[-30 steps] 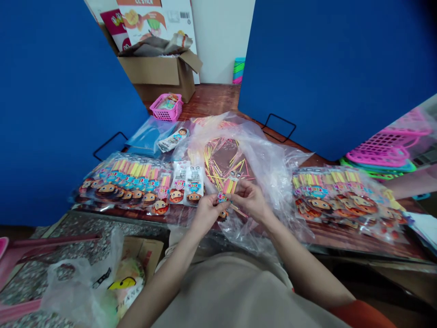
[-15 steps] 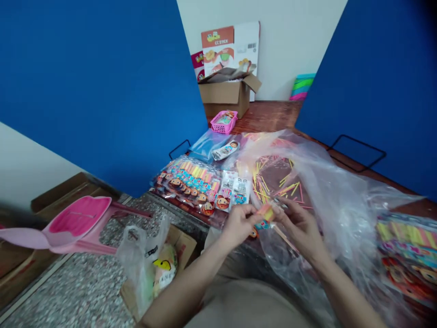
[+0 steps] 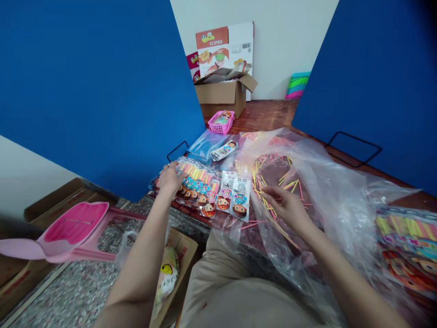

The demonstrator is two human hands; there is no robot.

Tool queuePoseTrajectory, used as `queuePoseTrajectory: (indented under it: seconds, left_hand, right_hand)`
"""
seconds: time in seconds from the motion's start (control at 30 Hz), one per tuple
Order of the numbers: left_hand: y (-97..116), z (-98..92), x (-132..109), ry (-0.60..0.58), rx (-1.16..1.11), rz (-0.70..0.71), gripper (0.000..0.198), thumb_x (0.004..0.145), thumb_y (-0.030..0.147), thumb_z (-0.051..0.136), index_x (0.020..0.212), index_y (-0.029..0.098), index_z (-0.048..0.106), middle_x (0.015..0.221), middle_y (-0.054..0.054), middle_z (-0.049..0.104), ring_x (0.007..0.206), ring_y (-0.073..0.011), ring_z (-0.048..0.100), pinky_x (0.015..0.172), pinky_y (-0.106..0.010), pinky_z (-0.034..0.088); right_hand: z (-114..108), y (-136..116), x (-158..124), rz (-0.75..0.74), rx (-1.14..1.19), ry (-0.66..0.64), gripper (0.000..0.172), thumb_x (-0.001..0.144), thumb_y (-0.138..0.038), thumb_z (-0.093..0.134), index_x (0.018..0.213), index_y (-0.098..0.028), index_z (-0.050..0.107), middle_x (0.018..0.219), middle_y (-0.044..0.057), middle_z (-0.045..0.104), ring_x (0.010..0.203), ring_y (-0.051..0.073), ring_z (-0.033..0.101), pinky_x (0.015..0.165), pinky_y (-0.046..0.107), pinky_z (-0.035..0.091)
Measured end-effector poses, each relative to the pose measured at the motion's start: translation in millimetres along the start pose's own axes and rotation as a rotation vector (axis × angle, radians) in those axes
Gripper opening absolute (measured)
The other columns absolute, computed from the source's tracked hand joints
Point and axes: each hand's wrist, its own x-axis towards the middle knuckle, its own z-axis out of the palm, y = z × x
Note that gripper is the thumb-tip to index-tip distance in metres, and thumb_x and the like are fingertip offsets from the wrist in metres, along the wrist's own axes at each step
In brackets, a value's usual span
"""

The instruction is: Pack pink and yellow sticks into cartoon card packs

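My left hand [image 3: 170, 179] rests over the left part of a row of small clear packets [image 3: 196, 184] filled with pink and yellow sticks and printed with cartoon faces. Its thumb stands apart from the fingers; part of the fingertips is hidden. My right hand [image 3: 287, 206] reaches into the mouth of a large clear plastic bag [image 3: 319, 182]. The fingers are slightly bent and parted, with their tips at loose pink and yellow sticks [image 3: 257, 180]. Between my hands lie two flat whitish cartoon packets [image 3: 241, 200].
Behind the packets stand a pink basket [image 3: 221, 123] and an open cardboard box [image 3: 218, 93]. Blue panels [image 3: 102, 91] flank the wooden surface. A pink chair [image 3: 73, 228] is at the left, and a large filled pack [image 3: 406, 250] lies at the right.
Both hands were together in front of me on a stick-filled packet. My left hand has moved left onto the row of packets. My right hand has let go and moved to the loose sticks.
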Motion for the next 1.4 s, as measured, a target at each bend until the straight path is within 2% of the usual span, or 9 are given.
queuePoseTrajectory:
  seconds: [0.13, 0.27, 0.47, 0.57, 0.7, 0.8, 1.07, 1.27, 1.4]
  left_hand:
    - [0.8, 6.4, -8.5, -0.025, 0.041, 0.062, 0.042, 0.085, 0.037, 0.058, 0.123, 0.021, 0.064, 0.123, -0.017, 0.057, 0.115, -0.0343, 0.054, 0.094, -0.039, 0.041]
    - [-4.1, 6.7, -7.5, -0.025, -0.018, 0.033, 0.046, 0.085, 0.042, 0.058, 0.123, 0.019, 0.064, 0.118, -0.018, 0.058, 0.109, -0.0343, 0.057, 0.093, -0.04, 0.042]
    - [6.0, 8.9, -27.8, 0.315, -0.06, 0.184, 0.041, 0.087, 0.039, 0.054, 0.117, 0.014, 0.067, 0.112, -0.021, 0.057, 0.112, -0.0386, 0.049, 0.097, -0.052, 0.036]
    - [27.2, 13.2, -54.9, 0.402, -0.193, 0.377, 0.032, 0.088, 0.036, 0.054, 0.105, 0.016, 0.071, 0.102, -0.016, 0.06, 0.104, -0.0338, 0.052, 0.093, -0.049, 0.039]
    - [60.9, 27.3, -91.6, 0.288, -0.43, 0.554, 0.026, 0.09, 0.035, 0.054, 0.096, 0.019, 0.073, 0.088, -0.009, 0.064, 0.092, -0.0259, 0.057, 0.085, -0.039, 0.044]
    - [81.2, 42.3, -104.7, 0.192, -0.547, 0.573, 0.021, 0.088, 0.033, 0.058, 0.094, 0.019, 0.072, 0.088, -0.007, 0.065, 0.092, -0.0244, 0.059, 0.085, -0.036, 0.045]
    - [112.3, 72.5, -89.2, 0.078, -0.648, 0.386, 0.04, 0.079, 0.033, 0.069, 0.116, 0.017, 0.063, 0.095, -0.009, 0.066, 0.092, -0.0249, 0.061, 0.084, -0.036, 0.046]
    - [121.9, 88.1, -76.5, -0.027, -0.623, 0.331, 0.013, 0.076, 0.026, 0.072, 0.069, 0.019, 0.063, 0.073, -0.003, 0.062, 0.073, -0.0195, 0.06, 0.074, -0.032, 0.044]
    - [124.3, 85.5, -76.9, 0.001, -0.787, 0.228, 0.028, 0.07, 0.026, 0.076, 0.093, 0.019, 0.061, 0.07, 0.002, 0.061, 0.066, -0.0163, 0.058, 0.068, -0.029, 0.042]
  right_hand:
    - [12.9, -10.5, 23.0, -0.062, -0.143, -0.032, 0.022, 0.09, -0.034, 0.054, 0.094, -0.019, 0.069, 0.092, 0.008, 0.074, 0.079, 0.023, 0.068, 0.071, 0.034, 0.048]
    - [37.9, -16.2, 49.0, 0.086, -0.401, -0.081, 0.026, 0.092, -0.036, 0.053, 0.102, -0.017, 0.068, 0.092, 0.011, 0.072, 0.083, 0.025, 0.068, 0.073, 0.034, 0.046]
    - [70.3, -12.0, 75.8, 0.229, -0.648, -0.159, 0.066, 0.078, -0.056, 0.069, 0.125, -0.011, 0.056, 0.12, 0.021, 0.059, 0.111, 0.032, 0.057, 0.085, 0.036, 0.044]
    - [69.9, -3.0, 83.3, 0.282, -0.579, -0.212, 0.056, 0.078, -0.054, 0.069, 0.12, -0.017, 0.06, 0.113, 0.015, 0.06, 0.106, 0.029, 0.058, 0.082, 0.033, 0.043]
    - [61.1, 4.0, 86.2, 0.229, -0.56, -0.087, 0.024, 0.087, -0.041, 0.063, 0.1, -0.022, 0.069, 0.112, 0.011, 0.058, 0.105, 0.025, 0.055, 0.076, 0.029, 0.041]
    - [55.4, 2.1, 85.3, 0.106, -0.56, 0.023, 0.022, 0.093, -0.036, 0.056, 0.095, -0.021, 0.072, 0.105, 0.011, 0.062, 0.104, 0.025, 0.054, 0.077, 0.029, 0.04]
    - [48.6, 4.2, 78.5, -0.107, -0.445, 0.091, 0.035, 0.098, -0.035, 0.046, 0.09, -0.017, 0.074, 0.086, 0.01, 0.069, 0.088, 0.022, 0.06, 0.08, 0.029, 0.04]
    - [47.2, 4.2, 73.7, -0.263, -0.157, 0.16, 0.026, 0.096, -0.033, 0.052, 0.102, -0.021, 0.074, 0.091, 0.007, 0.071, 0.088, 0.021, 0.061, 0.083, 0.031, 0.043]
    - [44.4, -8.3, 70.7, -0.286, 0.053, 0.331, 0.023, 0.093, -0.033, 0.056, 0.085, -0.019, 0.072, 0.092, 0.007, 0.067, 0.093, 0.021, 0.059, 0.086, 0.033, 0.043]
